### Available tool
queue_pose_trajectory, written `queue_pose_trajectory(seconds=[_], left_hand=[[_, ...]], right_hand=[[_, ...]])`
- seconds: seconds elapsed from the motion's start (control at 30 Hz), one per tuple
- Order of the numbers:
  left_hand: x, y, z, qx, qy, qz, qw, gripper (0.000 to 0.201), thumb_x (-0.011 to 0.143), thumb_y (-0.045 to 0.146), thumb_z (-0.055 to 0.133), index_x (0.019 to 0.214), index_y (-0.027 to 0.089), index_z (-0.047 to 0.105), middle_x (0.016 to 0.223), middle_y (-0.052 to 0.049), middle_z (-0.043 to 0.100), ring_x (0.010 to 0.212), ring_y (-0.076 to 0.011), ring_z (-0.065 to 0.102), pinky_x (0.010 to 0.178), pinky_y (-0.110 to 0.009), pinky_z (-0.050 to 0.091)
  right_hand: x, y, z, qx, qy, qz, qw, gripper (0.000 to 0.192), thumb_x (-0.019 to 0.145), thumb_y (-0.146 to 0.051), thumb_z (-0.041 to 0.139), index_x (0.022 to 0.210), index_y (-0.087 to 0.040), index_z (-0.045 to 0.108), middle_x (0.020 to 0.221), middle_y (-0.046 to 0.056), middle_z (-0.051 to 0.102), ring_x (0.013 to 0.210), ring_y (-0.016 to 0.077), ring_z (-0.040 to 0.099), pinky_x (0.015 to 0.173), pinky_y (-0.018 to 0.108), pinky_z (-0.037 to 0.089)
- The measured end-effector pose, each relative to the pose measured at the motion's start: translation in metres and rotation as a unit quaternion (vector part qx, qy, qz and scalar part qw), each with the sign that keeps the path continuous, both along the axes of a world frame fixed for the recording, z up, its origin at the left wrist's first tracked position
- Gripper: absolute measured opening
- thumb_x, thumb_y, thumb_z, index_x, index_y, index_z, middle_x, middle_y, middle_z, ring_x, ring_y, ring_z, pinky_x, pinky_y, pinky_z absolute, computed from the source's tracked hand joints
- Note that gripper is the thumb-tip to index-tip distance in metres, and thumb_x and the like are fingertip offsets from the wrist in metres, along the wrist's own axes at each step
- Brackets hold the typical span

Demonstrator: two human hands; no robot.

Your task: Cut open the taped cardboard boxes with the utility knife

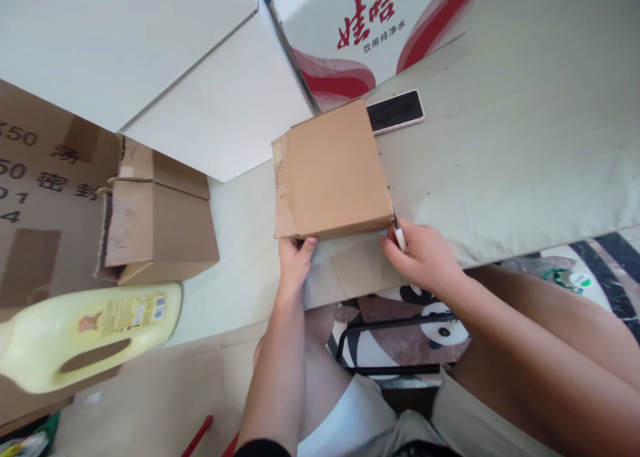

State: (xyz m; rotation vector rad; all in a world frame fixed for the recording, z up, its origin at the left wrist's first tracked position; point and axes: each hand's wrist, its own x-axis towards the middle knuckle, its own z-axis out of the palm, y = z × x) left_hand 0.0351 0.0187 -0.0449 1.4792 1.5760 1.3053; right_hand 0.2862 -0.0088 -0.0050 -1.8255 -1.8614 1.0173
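A small brown cardboard box lies on the cloth-covered table in front of me, its left end creased and taped. My left hand grips the box's near left corner, thumb against the near side and the other fingers hidden underneath. In my right hand, closed, is a small white-handled utility knife. Its dark blade touches the near right corner of the box. Just past the box's far right corner, a phone with a dark screen lies partly behind it.
White cartons stand at the far left, and a red-and-white water carton at the back. To the left are opened brown boxes and a yellow jug. The table's cloth stretches right; below its edge sits a panda-print stool.
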Motion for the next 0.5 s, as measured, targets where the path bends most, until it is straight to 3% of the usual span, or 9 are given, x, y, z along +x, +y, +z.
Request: queue_pose_trajectory(seconds=[0.5], left_hand=[[-0.0015, 0.0013, -0.0028, -0.006, 0.000, 0.006, 1.000, 0.080, 0.061, 0.083, 0.072, 0.101, 0.013, 0.069, 0.118, -0.024, 0.075, 0.121, -0.0380, 0.068, 0.106, -0.049, 0.053]], right_hand=[[-0.0002, -0.0006, 0.0008, 0.000, 0.000, -0.005, 1.000, 0.019, 0.085, -0.039, 0.042, 0.073, -0.024, 0.041, 0.060, 0.004, 0.055, 0.055, 0.0167, 0.041, 0.057, 0.031, 0.027]])
